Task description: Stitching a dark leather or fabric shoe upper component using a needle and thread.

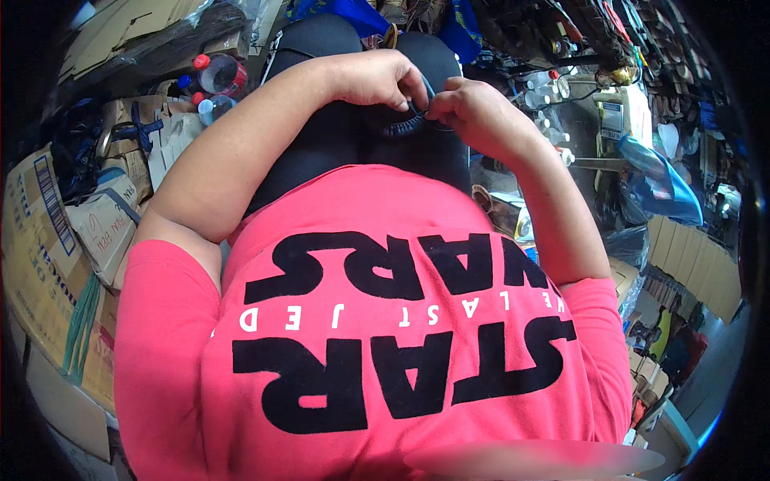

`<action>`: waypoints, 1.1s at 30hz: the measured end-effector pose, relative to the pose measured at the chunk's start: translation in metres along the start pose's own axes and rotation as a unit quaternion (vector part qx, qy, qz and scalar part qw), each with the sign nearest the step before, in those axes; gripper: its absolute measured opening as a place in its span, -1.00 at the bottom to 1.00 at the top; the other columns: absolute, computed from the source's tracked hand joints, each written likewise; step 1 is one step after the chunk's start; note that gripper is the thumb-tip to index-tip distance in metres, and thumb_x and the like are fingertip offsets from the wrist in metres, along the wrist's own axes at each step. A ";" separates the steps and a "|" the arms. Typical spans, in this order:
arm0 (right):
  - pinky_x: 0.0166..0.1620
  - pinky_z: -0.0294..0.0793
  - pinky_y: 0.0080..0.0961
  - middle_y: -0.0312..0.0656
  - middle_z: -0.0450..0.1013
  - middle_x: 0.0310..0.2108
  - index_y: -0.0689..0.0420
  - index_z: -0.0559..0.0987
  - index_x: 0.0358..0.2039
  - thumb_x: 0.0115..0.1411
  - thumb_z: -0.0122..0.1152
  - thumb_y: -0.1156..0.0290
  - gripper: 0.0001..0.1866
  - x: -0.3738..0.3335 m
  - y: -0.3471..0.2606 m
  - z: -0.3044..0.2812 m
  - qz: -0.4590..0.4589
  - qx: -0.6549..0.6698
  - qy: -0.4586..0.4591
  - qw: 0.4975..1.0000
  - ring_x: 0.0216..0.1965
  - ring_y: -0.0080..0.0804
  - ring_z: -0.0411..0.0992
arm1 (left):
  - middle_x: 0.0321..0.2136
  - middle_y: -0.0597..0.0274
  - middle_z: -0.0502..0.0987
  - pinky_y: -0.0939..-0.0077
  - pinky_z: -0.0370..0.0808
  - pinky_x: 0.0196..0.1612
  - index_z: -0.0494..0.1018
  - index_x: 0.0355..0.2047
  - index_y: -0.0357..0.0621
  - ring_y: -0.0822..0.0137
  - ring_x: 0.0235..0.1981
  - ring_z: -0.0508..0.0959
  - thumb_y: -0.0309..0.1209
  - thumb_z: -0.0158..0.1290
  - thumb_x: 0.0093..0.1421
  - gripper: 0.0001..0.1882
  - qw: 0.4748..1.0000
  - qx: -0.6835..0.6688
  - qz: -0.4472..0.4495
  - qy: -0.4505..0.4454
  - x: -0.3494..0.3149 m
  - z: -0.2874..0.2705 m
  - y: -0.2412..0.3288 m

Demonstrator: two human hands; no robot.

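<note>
Over my dark-trousered lap is a small dark blue-black piece [403, 127] with a ridged, stitched-looking curved edge; it may be part of a shoe, but its kind is not clear. My left hand [375, 78] curls down over its far left side, thumb and fingers drawn together at a thin dark loop. On the other side, my right hand [472, 111] pinches the right end of the same piece between thumb and bent forefinger. Both hands are close together, their fingertips nearly meeting. Part of the piece is hidden by the fingers.
Plastic bottles with red and blue caps [218, 76] stand to the left, beside cardboard boxes [48, 240]. At right are several small bottles [539, 92], a blue plastic bag [662, 180] and corrugated cardboard [694, 260]. Brown shoes [413, 14] lie beyond my knees.
</note>
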State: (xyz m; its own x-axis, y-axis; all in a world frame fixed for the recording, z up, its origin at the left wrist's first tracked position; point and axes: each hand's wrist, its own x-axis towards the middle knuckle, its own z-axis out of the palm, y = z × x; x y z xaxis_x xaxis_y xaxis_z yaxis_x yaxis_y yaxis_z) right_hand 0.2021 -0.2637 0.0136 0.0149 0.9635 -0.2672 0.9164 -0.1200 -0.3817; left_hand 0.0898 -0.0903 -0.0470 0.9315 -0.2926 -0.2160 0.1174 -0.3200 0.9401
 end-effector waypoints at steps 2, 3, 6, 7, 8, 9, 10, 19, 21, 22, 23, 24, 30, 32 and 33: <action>-0.24 0.47 -0.32 -0.12 0.46 -0.41 0.03 0.63 -0.39 0.00 0.17 0.49 -0.85 0.001 0.002 0.000 -0.005 0.013 -0.006 1.000 -0.30 -0.13 0.47 | -0.43 0.32 0.52 0.58 0.45 -0.20 0.49 -0.25 -0.27 0.52 -0.37 0.46 -0.64 0.10 -0.03 -0.73 0.998 -0.012 0.011 0.062 0.000 0.002 0.001; -0.27 0.46 -0.37 -0.12 0.44 -0.43 0.09 0.63 -0.39 0.00 0.18 0.54 -0.86 0.001 0.003 0.001 -0.003 0.032 0.001 0.999 -0.33 -0.16 0.47 | -0.43 0.32 0.52 0.58 0.45 -0.20 0.49 -0.25 -0.27 0.52 -0.37 0.46 -0.64 0.10 -0.03 -0.73 0.998 -0.012 0.011 0.062 0.002 0.003 0.001; -0.30 0.46 -0.43 -0.13 0.43 -0.46 0.14 0.62 -0.39 0.00 0.19 0.58 -0.86 0.001 0.005 0.007 -0.005 0.064 0.021 0.998 -0.36 -0.21 0.47 | -0.47 0.35 0.50 0.61 0.45 -0.26 0.47 -0.38 -0.25 0.52 -0.41 0.46 -0.66 0.14 -0.08 -0.79 0.993 -0.014 0.029 0.116 0.005 0.005 0.000; -0.30 0.46 -0.44 -0.13 0.44 -0.46 0.14 0.62 -0.38 0.00 0.20 0.57 -0.86 0.000 0.006 0.009 -0.006 0.074 0.035 0.997 -0.37 -0.22 0.47 | -0.47 0.35 0.50 0.61 0.45 -0.26 0.47 -0.38 -0.25 0.52 -0.41 0.46 -0.66 0.14 -0.08 -0.79 0.993 -0.014 0.029 0.115 0.006 0.005 0.000; -0.30 0.46 -0.44 -0.13 0.44 -0.46 0.14 0.62 -0.38 0.00 0.20 0.57 -0.86 0.000 0.006 0.010 -0.005 0.074 0.036 0.997 -0.37 -0.22 0.47 | -0.49 0.35 0.50 0.61 0.45 -0.27 0.47 -0.37 -0.24 0.52 -0.42 0.47 -0.66 0.15 -0.08 -0.79 0.992 -0.011 0.026 0.123 0.007 0.005 0.000; -0.29 0.47 -0.45 -0.13 0.46 -0.45 0.14 0.63 -0.38 0.00 0.22 0.55 -0.87 0.000 0.006 0.012 0.007 0.076 0.046 0.996 -0.37 -0.23 0.48 | -0.50 0.35 0.49 0.61 0.45 -0.27 0.47 -0.37 -0.24 0.53 -0.42 0.47 -0.65 0.15 -0.08 -0.79 0.991 -0.008 0.022 0.130 0.008 0.005 0.000; -0.29 0.47 -0.46 -0.12 0.47 -0.45 0.14 0.63 -0.38 0.00 0.23 0.54 -0.87 0.000 0.006 0.013 0.018 0.079 0.056 0.995 -0.37 -0.24 0.49 | -0.50 0.35 0.49 0.61 0.45 -0.27 0.47 -0.37 -0.24 0.53 -0.42 0.47 -0.65 0.15 -0.08 -0.79 0.991 -0.007 0.022 0.129 0.009 0.005 -0.001; -0.27 0.47 -0.53 -0.15 0.51 -0.46 0.18 0.60 -0.37 -0.02 0.29 0.50 -0.85 0.003 0.002 0.017 0.084 0.166 0.053 0.981 -0.37 -0.40 0.52 | -0.52 0.35 0.52 0.62 0.46 -0.31 0.48 -0.41 -0.23 0.53 -0.44 0.49 -0.64 0.18 -0.10 -0.80 0.988 -0.031 0.009 0.150 0.010 0.006 -0.003; -0.28 0.46 -0.54 -0.19 0.52 -0.45 0.18 0.61 -0.37 0.00 0.29 0.49 -0.86 0.005 -0.001 0.018 0.097 0.152 0.047 0.982 -0.39 -0.46 0.51 | -0.52 0.32 0.53 0.59 0.47 -0.31 0.49 -0.40 -0.24 0.51 -0.45 0.50 -0.64 0.18 -0.11 -0.79 0.987 -0.030 0.005 0.160 0.012 0.008 -0.007; -0.27 0.45 -0.55 -0.23 0.52 -0.46 0.19 0.61 -0.38 0.03 0.28 0.48 -0.88 0.003 0.001 0.018 0.113 0.210 0.046 0.970 -0.39 -0.50 0.49 | -0.50 0.27 0.55 0.55 0.48 -0.30 0.49 -0.38 -0.24 0.46 -0.43 0.53 -0.61 0.18 -0.10 -0.79 0.981 -0.006 0.013 0.195 0.009 0.010 -0.005; -0.26 0.45 -0.56 -0.27 0.53 -0.46 0.20 0.60 -0.38 0.05 0.27 0.46 -0.88 0.001 0.005 0.020 0.130 0.267 0.045 0.954 -0.40 -0.53 0.48 | -0.48 0.21 0.56 0.51 0.49 -0.29 0.49 -0.37 -0.24 0.41 -0.42 0.55 -0.58 0.19 -0.08 -0.79 0.974 0.018 0.024 0.227 0.005 0.015 -0.001; -0.25 0.41 -0.61 -0.31 0.52 -0.41 0.21 0.59 -0.34 0.09 0.27 0.40 -0.84 -0.001 0.017 0.026 0.146 0.336 0.041 0.930 -0.38 -0.60 0.43 | -0.42 0.10 0.57 0.42 0.49 -0.25 0.48 -0.30 -0.21 0.25 -0.37 0.58 -0.51 0.19 -0.05 -0.75 0.947 0.138 0.052 0.285 -0.001 0.020 0.004; -0.19 0.31 -0.63 -0.34 0.40 -0.33 0.14 0.56 -0.25 0.05 0.33 0.31 -0.72 -0.020 0.033 0.032 0.135 0.465 0.085 0.871 -0.27 -0.59 0.33 | -0.40 0.03 0.53 0.32 0.46 -0.22 0.46 -0.22 -0.16 0.06 -0.34 0.54 -0.44 0.15 0.01 -0.72 0.923 0.261 -0.012 0.281 -0.057 0.023 0.026; -0.14 0.30 -0.56 -0.30 0.28 -0.30 0.10 0.55 -0.28 -0.05 0.41 0.22 -0.65 -0.027 0.026 0.037 0.058 0.290 0.109 0.949 -0.19 -0.49 0.29 | -0.39 0.03 0.52 0.32 0.46 -0.23 0.46 -0.23 -0.16 0.05 -0.34 0.54 -0.45 0.14 0.02 -0.73 0.911 0.291 -0.020 0.290 -0.067 0.023 0.021; -0.15 0.31 -0.52 -0.24 0.30 -0.31 0.14 0.54 -0.36 -0.05 0.41 0.23 -0.67 -0.025 0.025 0.038 0.058 0.251 0.122 0.959 -0.22 -0.43 0.31 | -0.38 0.03 0.51 0.31 0.46 -0.23 0.46 -0.23 -0.16 0.04 -0.34 0.53 -0.45 0.13 0.03 -0.75 0.899 0.318 -0.025 0.300 -0.071 0.021 0.019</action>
State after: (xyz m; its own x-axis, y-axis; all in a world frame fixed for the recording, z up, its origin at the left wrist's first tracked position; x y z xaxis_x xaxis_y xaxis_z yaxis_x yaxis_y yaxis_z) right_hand 0.2095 -0.3000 -0.0230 0.2540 0.9567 -0.1425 0.5959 -0.2708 -0.7560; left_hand 0.0187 -0.0941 -0.0195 0.9708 0.2150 0.1065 0.1224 -0.8256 0.5508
